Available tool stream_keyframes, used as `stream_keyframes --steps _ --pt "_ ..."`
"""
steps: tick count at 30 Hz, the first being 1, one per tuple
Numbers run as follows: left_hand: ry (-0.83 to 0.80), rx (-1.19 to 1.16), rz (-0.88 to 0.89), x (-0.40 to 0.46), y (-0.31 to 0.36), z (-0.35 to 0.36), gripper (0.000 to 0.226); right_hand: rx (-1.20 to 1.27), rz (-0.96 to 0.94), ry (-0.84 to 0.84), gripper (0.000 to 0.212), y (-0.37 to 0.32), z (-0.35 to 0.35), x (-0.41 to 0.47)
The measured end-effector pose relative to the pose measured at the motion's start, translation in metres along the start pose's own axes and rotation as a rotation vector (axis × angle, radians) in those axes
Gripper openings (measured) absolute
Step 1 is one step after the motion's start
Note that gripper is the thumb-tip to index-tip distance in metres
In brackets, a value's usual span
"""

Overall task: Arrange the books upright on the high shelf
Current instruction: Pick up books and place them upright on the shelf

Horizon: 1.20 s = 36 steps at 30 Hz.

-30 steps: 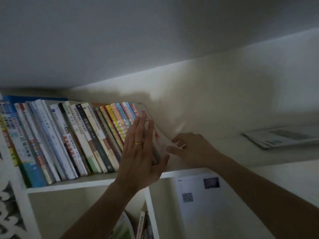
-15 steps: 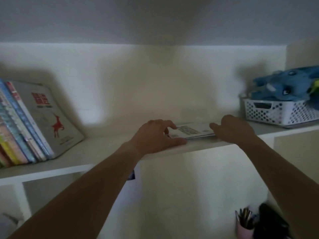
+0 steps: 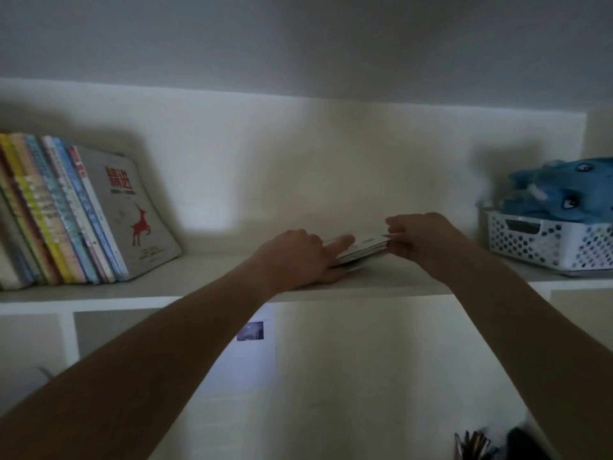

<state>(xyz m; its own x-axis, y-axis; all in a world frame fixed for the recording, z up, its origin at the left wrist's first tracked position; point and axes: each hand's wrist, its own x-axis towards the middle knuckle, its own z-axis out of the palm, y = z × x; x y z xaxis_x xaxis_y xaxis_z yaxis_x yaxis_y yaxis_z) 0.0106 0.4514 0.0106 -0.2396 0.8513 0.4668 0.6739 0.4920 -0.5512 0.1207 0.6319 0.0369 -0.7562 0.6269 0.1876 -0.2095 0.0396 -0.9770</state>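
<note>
basket [image 3: 544, 242]: white perforated plastic, far right of the high shelf, holds a blue plush toy [image 3: 564, 187] piled above its rim
pen cup [image 3: 471, 446]: bottom right, below the shelf, pens sticking up, blurred
shelf [image 3: 205, 277]: white board, white back wall, ceiling close above; dim light, one brighter patch on the wall mid-left
standing books [image 3: 63, 214]: row at the left end, leaning left; outermost is a grey book with a red deer [image 3: 132, 210] on its cover, tilted against the row
flat stack [image 3: 363, 249]: thin books lying flat mid-shelf, well apart from the row and from the basket
left hand [image 3: 298, 257]: grip on the stack's left end, index finger laid across the top, thumb under the near edge
right hand [image 3: 421, 237]: grip closed on the stack's right end, fingers curled over the top edge
below shelf: open white compartments; a pale sheet with a small dark print [image 3: 250, 331] hangs under the shelf edge
</note>
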Motion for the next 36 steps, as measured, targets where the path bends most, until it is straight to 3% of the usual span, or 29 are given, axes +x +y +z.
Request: stream_keyframes --steps 4,6,7,9,11,13,15,18,21,24,27,30,33,36 --pt "0.059 -0.028 -0.046 -0.011 -0.011 0.004 0.044 0.094 -0.029 -0.106 0.03 -0.004 0.003 -0.011" --pt "0.187 -0.184 -0.158 -0.021 -0.024 0.01 0.038 0.177 -0.03 -0.118 0.031 0.0 0.008 -0.01" --pt "0.277 -0.306 -0.226 -0.028 -0.031 0.011 0.037 0.141 -0.044 -0.088 0.038 0.005 0.013 -0.006" --pt "0.424 -0.643 -0.438 -0.043 -0.042 0.012 0.027 -0.062 -0.066 -0.052 0.076 0.015 0.028 -0.002" --pt "0.488 -1.04 -0.66 -0.057 -0.049 0.011 0.015 -0.125 -0.067 -0.093 0.102 0.024 0.053 0.0" --pt "0.502 -1.387 -0.737 -0.063 -0.052 0.008 0.004 -0.067 -0.083 -0.168 0.087 0.026 0.08 0.0" --pt "0.504 -1.561 -0.762 -0.064 -0.053 0.001 0.003 -0.046 -0.161 -0.202 0.049 0.029 0.102 0.001" --pt "0.461 -1.685 -0.885 -0.06 -0.053 -0.006 0.03 -0.012 -0.268 -0.179 0.036 0.039 0.121 0.002" --pt "0.341 -1.653 -0.924 -0.061 -0.053 0.006 0.046 0.001 -0.259 -0.241 0.031 0.05 0.127 0.001" --pt "0.29 -1.627 -0.954 -0.062 -0.056 0.016 0.045 -0.017 -0.272 -0.352 0.026 0.051 0.124 0.001" --pt "0.276 -1.591 -0.937 -0.066 -0.058 0.019 0.047 -0.041 -0.27 -0.338 0.014 0.048 0.124 -0.004" --pt "0.396 -1.342 -0.886 -0.076 -0.037 0.002 0.036 -0.194 -0.316 -0.16 0.039 0.049 0.12 -0.019" --pt "0.66 -1.176 -0.789 -0.096 0.006 -0.025 0.023 -0.203 -0.445 0.031 0.028 0.056 0.101 -0.064" --pt "0.72 -1.213 -0.661 -0.126 0.067 -0.022 0.023 -0.142 -0.464 0.094 0.024 0.095 0.061 -0.124"
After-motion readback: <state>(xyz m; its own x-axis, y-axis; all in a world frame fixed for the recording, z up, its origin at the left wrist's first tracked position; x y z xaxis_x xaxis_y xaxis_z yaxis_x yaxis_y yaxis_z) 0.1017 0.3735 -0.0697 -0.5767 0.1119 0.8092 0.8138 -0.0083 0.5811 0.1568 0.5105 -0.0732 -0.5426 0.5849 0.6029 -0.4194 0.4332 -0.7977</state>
